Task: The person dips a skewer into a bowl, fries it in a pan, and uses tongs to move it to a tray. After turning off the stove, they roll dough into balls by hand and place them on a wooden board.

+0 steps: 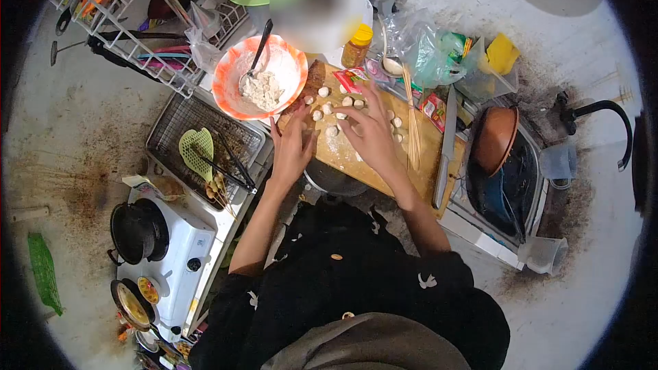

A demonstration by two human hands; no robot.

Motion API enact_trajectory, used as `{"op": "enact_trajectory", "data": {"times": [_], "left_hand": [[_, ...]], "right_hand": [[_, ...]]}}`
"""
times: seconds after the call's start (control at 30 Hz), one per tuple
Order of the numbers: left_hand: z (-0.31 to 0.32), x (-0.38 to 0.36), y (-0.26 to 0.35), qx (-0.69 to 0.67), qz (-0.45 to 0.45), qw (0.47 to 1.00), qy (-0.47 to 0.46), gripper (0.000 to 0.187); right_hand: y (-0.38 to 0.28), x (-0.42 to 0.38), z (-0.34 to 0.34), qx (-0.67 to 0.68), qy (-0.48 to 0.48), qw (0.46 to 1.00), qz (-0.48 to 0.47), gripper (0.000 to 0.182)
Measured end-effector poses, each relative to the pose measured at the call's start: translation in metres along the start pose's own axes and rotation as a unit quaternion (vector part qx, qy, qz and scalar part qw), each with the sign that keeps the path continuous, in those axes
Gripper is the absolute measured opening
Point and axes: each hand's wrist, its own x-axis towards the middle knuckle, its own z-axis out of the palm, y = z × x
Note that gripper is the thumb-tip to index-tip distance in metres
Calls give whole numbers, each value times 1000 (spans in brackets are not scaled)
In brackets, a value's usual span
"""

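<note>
Currently both hands [332, 127] low over dough balls [332, 131] on wooden board

Left hand [290, 153] at the board's left edge, fingers loosely curved, gap between thumb and fingers fairly narrow; can't tell if anything is pinched. Right hand [371, 138] over the middle of the wooden board [404, 177], fingers spread, thumb well apart from the index finger; no grip visible, palm side hidden. Small white dough balls scattered on the board, between the hands and around the right one, some just beside its thumb. White flour dusted on the board below them.

Bamboo skewers [413, 138] lie lengthwise on the board, right of the right hand. Large knife [445, 147] along the board's right side, handle toward the person. Red packet [350, 80] near the right fingertips, second red packet [434, 110] between skewers and knife. Jar with yellow lid [357, 46] stands behind the board.

Orange-rimmed bowl [227, 89] just beyond the left hand, holding crumbly white dough [263, 90] and a dark-handled spoon [261, 46]. Further left, metal tray [161, 138] with rack, green slotted turner [197, 151] and tongs [235, 162]. White stove [186, 233] nearer the person, black pan [140, 231] on it. Brown bowl [495, 138] tilted in the sink, far right.
</note>
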Motion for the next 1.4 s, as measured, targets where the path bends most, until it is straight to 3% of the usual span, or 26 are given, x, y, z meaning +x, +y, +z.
{"op": "enact_trajectory", "data": {"times": [0.1, 0.2, 0.37, 0.4, 0.47, 0.5, 0.57, 0.63, 0.7, 0.77, 0.83, 0.87, 0.93, 0.97, 1.03, 1.07, 1.1, 1.17, 1.2, 1.23, 1.3, 1.33, 1.37, 1.4], "left_hand": [[1, -1, -1, 1, 12, 1000, 20, 49], [-4, -3, 1, -20, 3, 1000, 24, 47], [-10, -11, 9, -101, -4, 992, 71, 38], [-7, -14, 11, -209, -22, 973, 98, 37], [-1, -14, 22, -424, -54, 894, 132, 35], [-3, -9, 34, -424, -54, 893, 137, 35], [-12, 3, 54, -654, -152, 731, 123, 43], [-21, 19, 55, -681, -162, 709, 84, 52], [-27, 31, 54, -848, -197, 490, -40, 54], [-25, 37, 57, -850, -190, 491, -29, 58], [-25, 39, 55, -875, -188, 443, -49, 59], [-25, 38, 56, -875, -188, 443, -49, 59], [-24, 34, 64, -926, -160, 330, -89, 58], [-21, 30, 70, -926, -161, 329, -90, 58], [-19, 27, 91, -849, -211, 484, -17, 61], [-28, 23, 104, -915, 85, 392, -36, 66], [-25, 25, 101, -915, 87, 392, -35, 66], [-12, 28, 83, -892, -66, 444, 53, 67], [-9, 28, 78, -868, -143, 465, 98, 68], [-9, 24, 80, -868, -142, 465, 100, 68], [-6, 13, 90, -798, -241, 553, -26, 68], [-8, 17, 92, -806, -277, 522, -39, 66], [-11, 20, 100, -806, -275, 522, -39, 66], [-22, 27, 119, -784, -221, 579, 41, 71]], "right_hand": [[-2, 21, 8, -28, -55, 995, -72, 24], [-9, 33, 16, -98, -118, 987, -50, 24], [-4, 36, 22, -74, -111, 990, -53, 23], [-5, 36, 18, -35, -89, 994, -57, 22], [-12, 33, 5, 8, -80, 994, -68, 23], [-18, 31, -4, 52, -71, 993, -74, 23], [-33, 28, -19, 70, -82, 991, -77, 22], [-46, 26, -34, 41, -84, 988, -121, 21], [-47, 25, -32, 28, -85, 987, -136, 25], [-49, 25, -35, 12, -84, 985, -151, 29], [-56, 27, -40, 2, -78, 990, -119, 48], [-56, 30, -38, 2, -78, 990, -120, 48], [-56, 36, -30, 16, -18, 995, -92, 66], [-60, 36, -24, 15, -18, 996, -90, 66], [-70, 39, -6, 26, 9, 998, -60, 76], [-73, 30, 10, 63, 5, 996, -61, 78], [-74, 20, 14, 62, 4, 996, -64, 78], [-74, 7, 20, 138, -4, 979, -150, 80], [-60, 7, 24, 83, 9, 984, -158, 84], [-56, 17, 22, 85, 7, 984, -160, 84], [-56, 36, 14, 112, 77, 990, -46, 79], [-67, 36, 10, 126, 74, 989, -6, 78], [-74, 28, 10, 125, 75, 989, -8, 78], [-82, 15, 10, 132, 54, 987, -68, 78]]}}
